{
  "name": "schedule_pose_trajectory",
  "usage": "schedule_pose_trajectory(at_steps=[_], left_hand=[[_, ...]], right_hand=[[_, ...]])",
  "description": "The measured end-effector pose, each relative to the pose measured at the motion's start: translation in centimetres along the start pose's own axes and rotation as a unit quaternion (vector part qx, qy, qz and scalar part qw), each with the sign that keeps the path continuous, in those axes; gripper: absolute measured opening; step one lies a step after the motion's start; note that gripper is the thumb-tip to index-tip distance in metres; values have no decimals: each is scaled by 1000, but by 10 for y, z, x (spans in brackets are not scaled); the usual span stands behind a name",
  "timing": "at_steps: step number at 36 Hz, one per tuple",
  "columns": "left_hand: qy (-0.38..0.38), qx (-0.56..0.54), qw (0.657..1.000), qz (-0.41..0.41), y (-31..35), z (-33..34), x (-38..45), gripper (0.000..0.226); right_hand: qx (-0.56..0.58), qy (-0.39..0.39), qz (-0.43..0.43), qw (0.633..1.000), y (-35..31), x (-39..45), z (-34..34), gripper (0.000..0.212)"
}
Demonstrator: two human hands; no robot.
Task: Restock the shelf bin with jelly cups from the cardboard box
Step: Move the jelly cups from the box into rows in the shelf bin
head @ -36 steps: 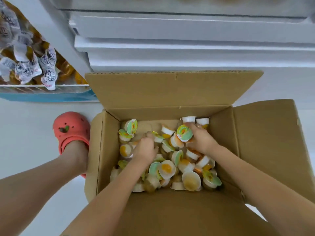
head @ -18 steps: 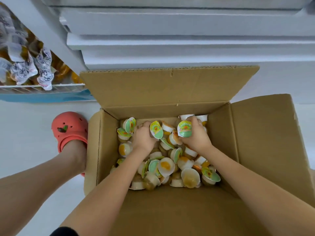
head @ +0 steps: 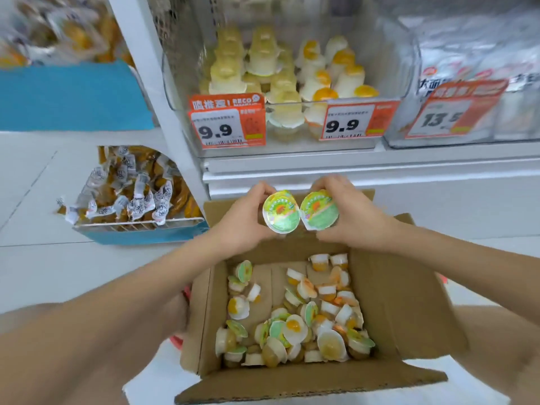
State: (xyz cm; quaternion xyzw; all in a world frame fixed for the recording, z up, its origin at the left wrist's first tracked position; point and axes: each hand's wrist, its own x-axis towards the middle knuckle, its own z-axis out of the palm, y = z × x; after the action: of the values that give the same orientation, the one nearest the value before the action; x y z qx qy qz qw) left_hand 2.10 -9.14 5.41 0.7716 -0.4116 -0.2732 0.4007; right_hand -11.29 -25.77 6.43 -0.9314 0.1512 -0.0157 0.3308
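An open cardboard box (head: 409,287) sits on the floor with several loose jelly cups (head: 295,325) inside. My left hand (head: 245,220) grips one jelly cup (head: 281,211), its green foil lid facing me. My right hand (head: 353,217) grips a second jelly cup (head: 320,210) beside it. Both hands are raised above the far side of the box, just below the shelf. The clear shelf bin (head: 292,141) above holds yellow and orange jelly cups (head: 321,74) behind two 9.9 price tags (head: 226,125).
A white shelf upright (head: 163,112) runs left of the bin. A blue tray of wrapped snacks (head: 131,197) stands low on the left. Another clear bin (head: 482,112) with a 13.5 tag is on the right. Pale floor tiles surround the box.
Both hands have risen out of the box, each carrying a jelly cup, and the view has tilted up so that the shelf bin is visible.
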Motion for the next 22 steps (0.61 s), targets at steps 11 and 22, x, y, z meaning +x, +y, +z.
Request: schedule_pose_trajectory(at_steps=[11, 22], left_hand=[[61, -131, 989, 26, 74, -37, -12, 65], [31, -76, 996, 18, 92, -63, -3, 67]], right_hand=[[26, 108, -135, 985, -52, -11, -56, 59], [99, 73, -140, 983, -53, -1, -68, 64]])
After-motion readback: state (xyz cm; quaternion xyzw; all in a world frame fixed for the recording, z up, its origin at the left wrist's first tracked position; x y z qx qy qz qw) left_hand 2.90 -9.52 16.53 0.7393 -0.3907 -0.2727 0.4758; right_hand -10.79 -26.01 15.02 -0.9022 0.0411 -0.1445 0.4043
